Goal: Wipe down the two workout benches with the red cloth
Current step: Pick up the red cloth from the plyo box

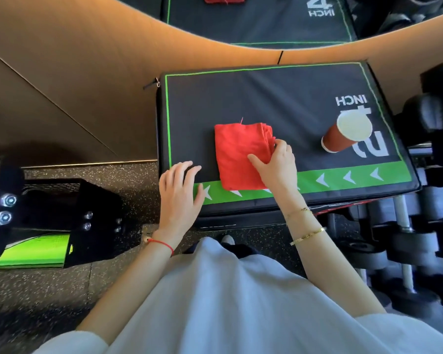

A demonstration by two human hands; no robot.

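Observation:
A folded red cloth (238, 154) lies on a black padded box with green trim (279, 98) in front of me. My right hand (276, 162) is on the cloth's right edge, thumb on top and fingers curled around the folded layers. My left hand (180, 192) rests with straight fingers on the box's near left corner, just left of the cloth and apart from it. No workout bench can be made out with certainty; a black metal frame with bolts and a green panel (49, 226) stands on the floor to the left.
A red paper cup with a white lid (345, 135) stands on the box's right part. Dumbbells on a rack (420, 238) fill the right side. A mirror above a tan wall reflects the box and cloth. Speckled rubber floor (62, 290) lies below.

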